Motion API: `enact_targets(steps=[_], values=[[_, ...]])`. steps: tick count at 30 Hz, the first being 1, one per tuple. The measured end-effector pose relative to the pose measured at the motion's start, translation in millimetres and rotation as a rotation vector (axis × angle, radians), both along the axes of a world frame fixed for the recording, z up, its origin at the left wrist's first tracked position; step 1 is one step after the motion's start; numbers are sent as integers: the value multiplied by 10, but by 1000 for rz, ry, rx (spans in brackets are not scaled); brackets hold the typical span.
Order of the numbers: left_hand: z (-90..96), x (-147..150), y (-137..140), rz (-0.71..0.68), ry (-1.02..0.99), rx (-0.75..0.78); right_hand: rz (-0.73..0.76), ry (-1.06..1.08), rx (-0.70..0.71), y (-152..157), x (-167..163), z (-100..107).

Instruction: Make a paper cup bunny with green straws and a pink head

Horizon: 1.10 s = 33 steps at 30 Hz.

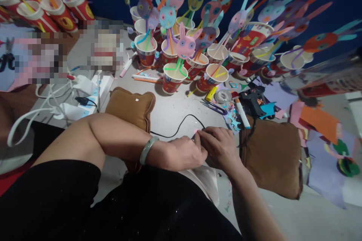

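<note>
My left hand (183, 153), with a pale bangle (148, 150) on the wrist, meets my right hand (220, 144) above the near edge of the table. Both hands are closed, fingertips pressed together around something small. What they hold is mostly hidden; only a pinkish speck shows at the fingertips. A thin black cord (181, 123) curves over the tabletop and passes behind my hands. One brown cushion (128, 107) lies beyond my left forearm, and a larger brown cushion (273, 158) sits beside my right wrist.
Paper cups (173, 83) with rabbit-faced figures crowd the back. Scissors (213, 107), a tape roll (223, 96), a white marker (243, 115) and a black glue gun (252, 99) lie beyond my right hand. Coloured paper (325, 120) covers the right side. A power strip (96, 90) with cables stands left.
</note>
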<state>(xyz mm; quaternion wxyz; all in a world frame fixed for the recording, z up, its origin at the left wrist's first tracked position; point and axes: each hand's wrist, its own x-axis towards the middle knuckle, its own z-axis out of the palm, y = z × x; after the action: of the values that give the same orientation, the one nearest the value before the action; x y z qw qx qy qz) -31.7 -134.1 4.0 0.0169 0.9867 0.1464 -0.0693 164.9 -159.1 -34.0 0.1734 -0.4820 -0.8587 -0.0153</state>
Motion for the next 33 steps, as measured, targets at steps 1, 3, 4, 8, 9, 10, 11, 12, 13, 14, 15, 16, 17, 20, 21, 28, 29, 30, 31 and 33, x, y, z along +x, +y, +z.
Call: enact_targets(steps=[1,3,4,8,9,10,11,12,13,14,15,16,17,20,21,28,29,30,31,33], values=[[10,4,-3,4,2,0,7,7,9,1,-2,4],[26,11,-2,13,-2,3,17,17,20,-3,-6,10],[32,13,1,16,-2,2,18,17,23,-9,-7,9],[39,14,20,24,34,-38,11,1,29,-43,-3,-25],[37,14,23,24,43,-49,7,4,31,-52,1,-40],[34,13,23,27,47,-58,1,15,33,-59,5,-56],[29,12,22,31,46,-63,-3,32,32,-68,12,-73],[24,11,20,37,41,-67,-4,53,30,-77,19,-89],[19,11,18,43,34,-69,-3,74,28,-87,27,-102],[15,12,15,47,28,-72,1,89,26,-99,35,-112],[11,13,14,48,27,-73,7,97,25,-112,43,-117],[9,15,13,47,27,-73,14,94,22,-127,48,-117],[7,17,14,45,27,-70,21,85,22,-142,51,-112],[3,22,17,39,33,-52,33,45,25,-182,43,-74],[2,22,18,38,31,-43,34,32,26,-192,37,-59],[9,23,4,46,33,-38,11,27,24,-196,-3,-45],[10,24,2,50,32,-40,8,28,16,-189,-6,-48],[12,25,0,54,31,-40,6,25,6,-181,-10,-48],[13,25,0,55,31,-39,3,18,-4,-173,-13,-45],[13,25,1,47,37,-44,0,-2,-21,-158,-20,-32]])
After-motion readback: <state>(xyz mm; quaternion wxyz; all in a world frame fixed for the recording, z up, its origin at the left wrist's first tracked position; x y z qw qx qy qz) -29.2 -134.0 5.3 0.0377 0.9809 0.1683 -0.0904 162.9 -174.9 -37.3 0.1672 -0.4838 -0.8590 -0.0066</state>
